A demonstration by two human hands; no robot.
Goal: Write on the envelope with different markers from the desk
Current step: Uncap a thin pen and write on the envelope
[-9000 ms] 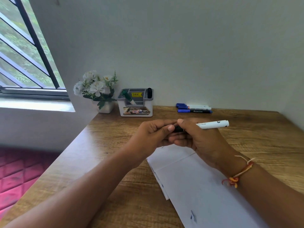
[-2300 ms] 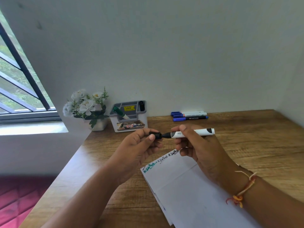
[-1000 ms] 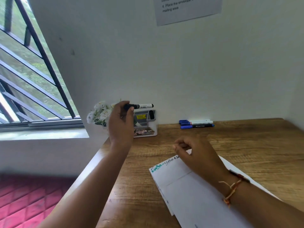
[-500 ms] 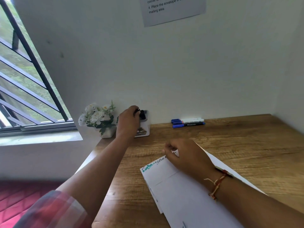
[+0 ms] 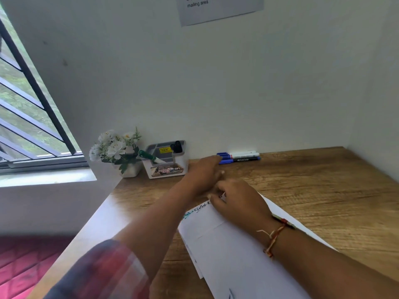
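A white envelope [image 5: 228, 249] lies on the wooden desk [image 5: 323, 190], with green and black writing along its far left corner. My right hand [image 5: 239, 201] rests on that corner, fingers curled and empty. My left hand [image 5: 205, 171] stretches forward over the desk, blurred, with its fingertips at the blue caps of the markers [image 5: 239, 157] lying against the wall; it holds nothing. A white holder [image 5: 166, 161] at the back contains a green marker [image 5: 149, 157] and a black marker [image 5: 177, 146].
A small pot of white flowers [image 5: 116, 149] stands left of the holder at the desk's back corner. A printed sheet [image 5: 220, 7] hangs on the wall above. A barred window [image 5: 28, 108] is at the left, and the desk's left edge drops to a red floor.
My left hand put the black marker into the holder, let go, and moved right to the markers by the wall. My right hand stayed on the envelope.
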